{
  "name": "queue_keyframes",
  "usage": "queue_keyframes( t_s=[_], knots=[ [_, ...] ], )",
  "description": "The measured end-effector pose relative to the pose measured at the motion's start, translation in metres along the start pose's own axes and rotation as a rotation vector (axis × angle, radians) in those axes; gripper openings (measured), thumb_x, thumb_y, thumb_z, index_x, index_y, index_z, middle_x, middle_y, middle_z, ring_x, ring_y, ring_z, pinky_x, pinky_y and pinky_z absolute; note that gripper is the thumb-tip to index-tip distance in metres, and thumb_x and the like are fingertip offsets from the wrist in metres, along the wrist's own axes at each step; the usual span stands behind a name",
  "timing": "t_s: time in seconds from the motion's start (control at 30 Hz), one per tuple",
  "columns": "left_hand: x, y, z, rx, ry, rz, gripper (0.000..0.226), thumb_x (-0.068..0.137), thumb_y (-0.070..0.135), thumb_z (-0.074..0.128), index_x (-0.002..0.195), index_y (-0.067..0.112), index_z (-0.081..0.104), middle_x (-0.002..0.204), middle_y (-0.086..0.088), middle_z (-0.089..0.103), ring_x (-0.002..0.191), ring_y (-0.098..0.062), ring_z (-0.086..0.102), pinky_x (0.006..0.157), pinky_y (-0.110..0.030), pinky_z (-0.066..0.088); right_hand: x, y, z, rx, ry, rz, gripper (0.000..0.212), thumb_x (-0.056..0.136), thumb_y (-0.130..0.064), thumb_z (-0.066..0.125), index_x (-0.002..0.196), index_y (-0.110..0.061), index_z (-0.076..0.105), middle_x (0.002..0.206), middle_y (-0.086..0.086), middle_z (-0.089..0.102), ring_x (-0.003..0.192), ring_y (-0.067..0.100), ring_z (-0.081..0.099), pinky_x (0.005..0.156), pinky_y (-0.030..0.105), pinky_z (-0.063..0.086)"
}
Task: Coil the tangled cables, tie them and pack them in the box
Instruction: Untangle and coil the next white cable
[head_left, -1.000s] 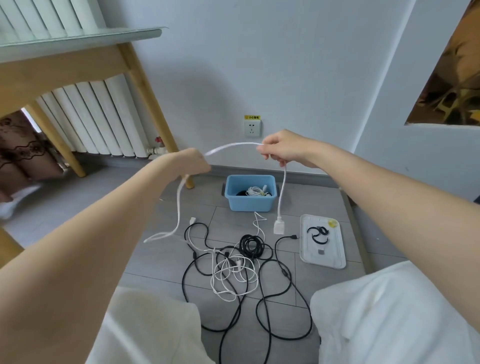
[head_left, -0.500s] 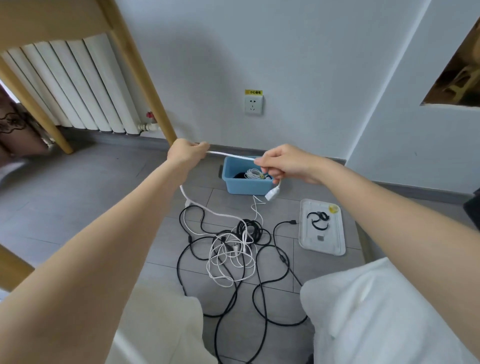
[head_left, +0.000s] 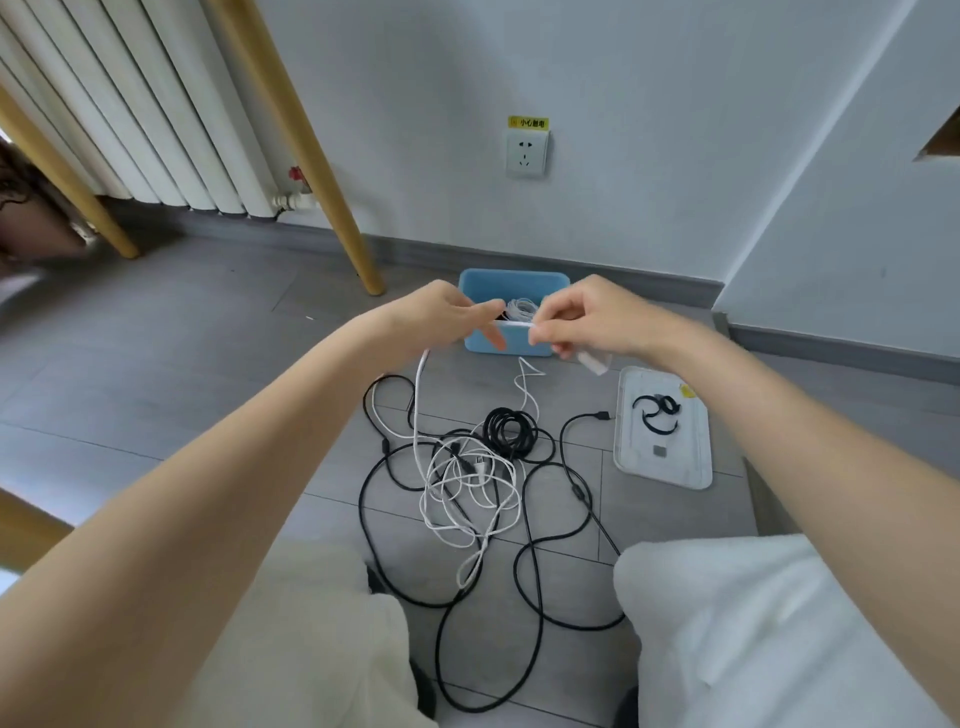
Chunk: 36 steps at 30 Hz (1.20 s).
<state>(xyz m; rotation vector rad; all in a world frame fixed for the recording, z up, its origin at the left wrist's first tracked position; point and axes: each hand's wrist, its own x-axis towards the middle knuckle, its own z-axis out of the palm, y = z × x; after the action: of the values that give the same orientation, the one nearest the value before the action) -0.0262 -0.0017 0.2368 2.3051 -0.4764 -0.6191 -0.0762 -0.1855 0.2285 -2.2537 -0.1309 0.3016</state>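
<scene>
My left hand (head_left: 441, 317) and my right hand (head_left: 587, 317) are close together in front of the blue box (head_left: 511, 283), both pinching a flat white cable (head_left: 418, 400). Its white plug (head_left: 592, 361) hangs under my right hand, and the rest of it drops from my left hand to the floor. Below lies a tangle of white cables (head_left: 467, 493) and long black cables (head_left: 530, 566), with one small coiled black cable (head_left: 509, 428). A coiled white cable (head_left: 522, 307) lies inside the box.
The white box lid (head_left: 662, 467) lies on the floor to the right with black ties (head_left: 654, 413) on it. A wooden table leg (head_left: 311, 171) stands left of the box, a radiator (head_left: 156, 119) behind it. A wall socket (head_left: 526, 152) is above the box. My knees fill the bottom.
My hands have come down and moved close together, shortening the span of white cable between them. The plug now hangs close under my right hand. My view has tilted down.
</scene>
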Motion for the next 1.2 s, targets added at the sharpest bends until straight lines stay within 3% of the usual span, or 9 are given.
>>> queue_keyframes(
  t_s=[0.13, 0.23, 0.47, 0.53, 0.63, 0.73, 0.9, 1.03, 1.2],
  knots=[
    [-0.004, 0.006, -0.004, -0.499, -0.217, 0.001, 0.038, 0.100, 0.037, 0.038, 0.075, 0.015, 0.058, 0.054, 0.008, 0.021, 0.044, -0.006, 0.018, 0.042, -0.017, 0.014, -0.001, 0.003, -0.007, 0.146, 0.212, -0.025, 0.018, 0.092, -0.021, 0.056, 0.081, -0.012, 0.068, 0.060, -0.001, 0.054, 0.055, 0.006, 0.048, 0.062, 0.017, 0.039],
    [-0.005, 0.025, -0.001, -0.774, -0.317, 0.008, 0.038, 0.101, 0.038, 0.030, 0.078, 0.015, 0.050, 0.048, 0.010, 0.030, 0.035, -0.002, 0.019, 0.033, -0.013, 0.015, -0.003, -0.004, -0.001, 0.333, 0.213, -0.030, 0.021, 0.093, -0.022, 0.055, 0.078, -0.015, 0.066, 0.055, -0.002, 0.054, 0.052, 0.009, 0.051, 0.065, 0.022, 0.047],
    [-0.012, 0.026, 0.006, -0.584, -0.244, -0.182, 0.044, 0.100, 0.039, 0.034, 0.067, 0.015, 0.049, 0.044, 0.009, 0.040, 0.033, -0.002, 0.026, 0.032, -0.012, 0.021, -0.006, -0.008, 0.013, 0.276, 0.111, -0.093, 0.040, 0.092, -0.012, 0.056, 0.056, -0.026, 0.062, 0.050, -0.009, 0.052, 0.047, 0.001, 0.045, 0.054, 0.013, 0.038],
    [-0.015, 0.024, 0.006, -0.624, -0.245, -0.159, 0.038, 0.101, 0.031, 0.036, 0.069, 0.016, 0.048, 0.044, 0.010, 0.033, 0.034, -0.001, 0.023, 0.033, -0.012, 0.016, -0.008, -0.013, 0.012, 0.272, 0.105, -0.117, 0.031, 0.090, -0.015, 0.059, 0.065, -0.032, 0.068, 0.060, 0.001, 0.056, 0.057, 0.004, 0.047, 0.060, 0.014, 0.038],
    [-0.015, 0.023, -0.002, -0.893, -0.129, -0.100, 0.034, 0.101, 0.022, 0.034, 0.069, 0.018, 0.043, 0.044, 0.012, 0.026, 0.034, -0.001, 0.018, 0.034, -0.014, 0.011, 0.001, -0.012, 0.016, 0.218, 0.213, -0.055, 0.013, 0.089, -0.023, 0.061, 0.102, -0.022, 0.066, 0.102, 0.013, 0.062, 0.091, 0.012, 0.054, 0.084, 0.023, 0.041],
    [-0.012, 0.022, -0.012, -1.167, 0.038, -0.045, 0.034, 0.099, 0.018, 0.034, 0.066, 0.018, 0.040, 0.043, 0.011, 0.027, 0.034, -0.003, 0.020, 0.032, -0.015, 0.015, 0.005, -0.016, 0.023, 0.235, 0.367, 0.092, 0.008, 0.091, -0.028, 0.056, 0.095, -0.022, 0.059, 0.114, 0.005, 0.059, 0.099, 0.016, 0.058, 0.098, 0.034, 0.045],
    [-0.012, 0.025, -0.008, -1.389, 0.001, -0.077, 0.036, 0.099, 0.022, 0.036, 0.063, 0.016, 0.039, 0.043, 0.008, 0.032, 0.032, -0.004, 0.025, 0.031, -0.014, 0.019, -0.008, -0.033, 0.044, 0.380, -0.299, 0.042, 0.026, 0.097, -0.031, 0.045, 0.114, -0.018, 0.060, 0.118, -0.004, 0.064, 0.118, 0.007, 0.053, 0.104, 0.029, 0.035],
    [-0.014, 0.028, -0.001, -1.434, -0.076, -0.071, 0.039, 0.098, 0.022, 0.033, 0.059, 0.019, 0.030, 0.042, 0.008, 0.029, 0.031, -0.004, 0.024, 0.029, -0.014, 0.018, -0.011, -0.034, 0.049, 0.325, -0.377, -0.039, 0.023, 0.099, -0.022, 0.041, 0.097, -0.012, 0.061, 0.075, 0.007, 0.061, 0.077, 0.018, 0.061, 0.088, 0.029, 0.047],
    [-0.028, 0.029, 0.001, -1.166, -0.416, -0.051, 0.037, 0.099, 0.022, 0.031, 0.062, 0.017, 0.034, 0.043, 0.009, 0.034, 0.024, 0.000, 0.024, 0.027, -0.011, 0.008, -0.016, -0.028, 0.024, -0.041, -0.290, 0.007, 0.040, 0.088, -0.040, 0.058, 0.060, -0.011, 0.056, 0.050, -0.002, 0.039, 0.051, 0.012, 0.037, 0.055, 0.016, 0.035]
  ],
)
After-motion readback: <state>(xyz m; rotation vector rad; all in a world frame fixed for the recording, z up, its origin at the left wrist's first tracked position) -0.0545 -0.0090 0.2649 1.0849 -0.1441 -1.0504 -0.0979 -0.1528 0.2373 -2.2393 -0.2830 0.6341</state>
